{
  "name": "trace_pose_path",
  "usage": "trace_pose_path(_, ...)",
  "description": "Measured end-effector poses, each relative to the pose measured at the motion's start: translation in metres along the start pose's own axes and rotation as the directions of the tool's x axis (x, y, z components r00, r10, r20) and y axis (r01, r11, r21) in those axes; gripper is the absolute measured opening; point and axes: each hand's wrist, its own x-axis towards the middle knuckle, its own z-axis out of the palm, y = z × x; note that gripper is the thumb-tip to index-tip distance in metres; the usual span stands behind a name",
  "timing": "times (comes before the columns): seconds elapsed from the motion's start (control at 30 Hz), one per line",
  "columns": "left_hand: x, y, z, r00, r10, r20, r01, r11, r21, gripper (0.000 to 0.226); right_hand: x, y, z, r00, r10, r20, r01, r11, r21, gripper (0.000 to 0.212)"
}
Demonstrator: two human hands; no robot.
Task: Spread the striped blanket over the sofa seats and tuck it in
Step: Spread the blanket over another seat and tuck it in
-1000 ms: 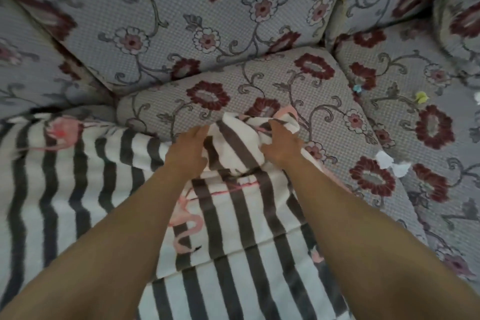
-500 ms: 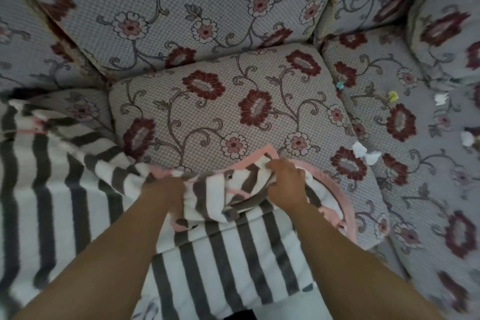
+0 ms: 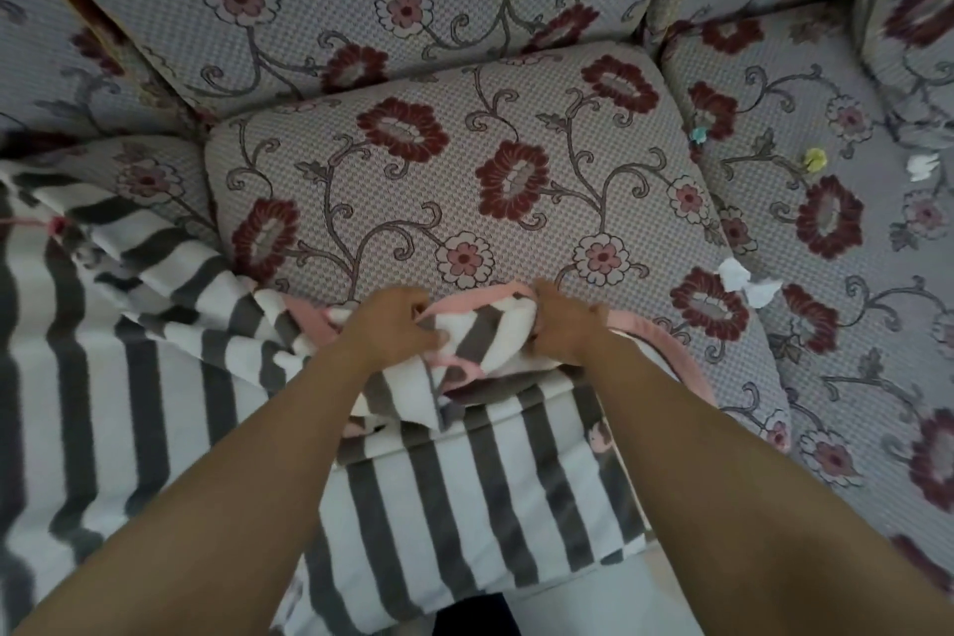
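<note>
Floral sofa seat cushion lies bare beyond both hands: left hand and right hand each grip the striped blanket's bunched pink-trimmed edge at its front, stripes running front-to-back.

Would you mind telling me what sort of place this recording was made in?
Most likely a home living room. A sofa with floral seat cushions and matching back cushions fills the view, a striped blanket is bunched at the seat's front edge, and paper scraps lie on the upholstery.
</note>
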Motion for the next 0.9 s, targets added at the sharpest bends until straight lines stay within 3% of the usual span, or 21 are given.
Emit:
trace_pose_path(0.07,-0.001,0.005,-0.020,0.971,-0.011,-0.240,-0.029,0.986,-0.163,0.021,-0.007,0.008,-0.002,0.997,-0.075,-0.008,0.074,0.997,-0.026,0.044)
trace_pose_path(0.13,0.002,0.017,-0.042,0.898,-0.101,-0.428,-0.069,0.928,-0.365,0.022,-0.016,0.016,-0.007,0.977,-0.084,-0.195,0.107,0.988,0.112,0.014)
trace_pose_path(0.2,0.008,0.029,-0.061,0.837,-0.191,-0.512,-0.123,0.847,-0.518,0.018,-0.024,0.025,-0.011,0.945,0.077,-0.318,-0.014,0.980,0.197,0.005)
trace_pose_path(0.3,0.018,0.043,-0.080,0.787,-0.205,-0.582,-0.163,0.840,-0.517,0.027,-0.037,0.041,-0.016,0.933,0.312,-0.176,-0.287,0.945,0.157,0.014)
trace_pose_path(0.37,0.023,0.048,-0.081,0.811,-0.161,-0.562,-0.151,0.871,-0.468,0.026,-0.041,0.047,-0.020,0.944,0.288,-0.160,-0.277,0.957,0.088,0.012)
trace_pose_path(0.43,0.024,0.051,-0.078,0.856,-0.153,-0.494,-0.128,0.863,-0.489,0.020,-0.035,0.041,-0.021,0.969,0.116,-0.219,-0.112,0.993,0.033,0.026)
trace_pose_path(0.5,0.020,0.054,-0.073,0.894,-0.129,-0.428,-0.143,0.825,-0.547,0.023,-0.022,0.023,-0.021,0.975,-0.040,-0.219,0.062,0.994,0.092,0.042)
trace_pose_path(0.6,0.010,0.050,-0.070,0.930,-0.093,-0.356,-0.154,0.781,-0.605,0.038,0.006,-0.011,-0.014,0.963,-0.158,-0.218,0.217,0.935,0.280,0.039)
trace_pose_path(0.63,0.008,0.048,-0.071,0.938,-0.082,-0.336,-0.155,0.769,-0.621,0.044,0.014,-0.020,-0.011,0.963,-0.160,-0.216,0.227,0.917,0.329,0.043)
trace_pose_path(0.7,0.002,0.045,-0.076,0.951,-0.070,-0.300,-0.147,0.753,-0.641,0.051,0.027,-0.032,-0.009,0.975,-0.125,-0.185,0.196,0.875,0.443,0.069)
trace_pose_path(0.77,-0.002,0.045,-0.085,0.961,-0.045,-0.273,-0.147,0.756,-0.639,0.054,0.034,-0.039,-0.011,0.985,-0.088,-0.148,0.147,0.877,0.457,0.084)
trace_pose_path(0.83,-0.005,0.048,-0.096,0.964,0.002,-0.265,-0.169,0.774,-0.610,0.055,0.031,-0.042,-0.020,0.985,-0.118,-0.122,0.154,0.923,0.352,0.067)
trace_pose_path(0.9,0.000,0.059,-0.103,0.955,0.054,-0.291,-0.215,0.802,-0.557,0.047,0.022,-0.035,-0.030,0.981,-0.116,-0.156,0.177,0.869,0.462,0.044)
